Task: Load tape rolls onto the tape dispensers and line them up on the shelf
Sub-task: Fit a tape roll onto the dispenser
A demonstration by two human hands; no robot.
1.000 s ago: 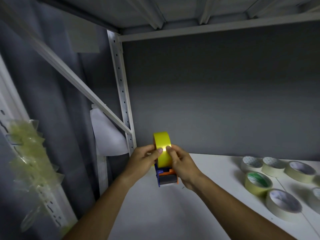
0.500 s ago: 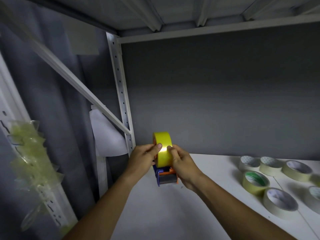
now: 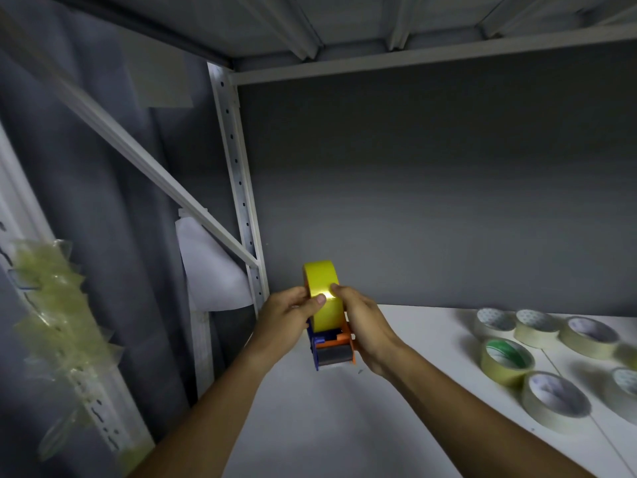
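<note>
A yellow tape roll [image 3: 323, 294] sits upright in a blue and orange tape dispenser [image 3: 331, 350] at the left end of the white shelf [image 3: 344, 426]. My left hand [image 3: 286, 319] grips the roll from the left, thumb on its face. From the right, my right hand [image 3: 365, 326] holds the roll and the dispenser's orange side, with a fingertip on the tape. Several loose cream tape rolls [image 3: 555, 401] lie flat at the right, one with a green core [image 3: 506, 357].
A white perforated upright post [image 3: 241, 201] and a diagonal brace [image 3: 155, 174] stand just left of the dispenser. The grey back wall closes the shelf behind. Crumpled strips of clear tape [image 3: 58, 322] hang on a post at the far left.
Both hands stay on the yellow roll. My left thumb has slid a little lower on the tape face; the dispenser has not moved.
</note>
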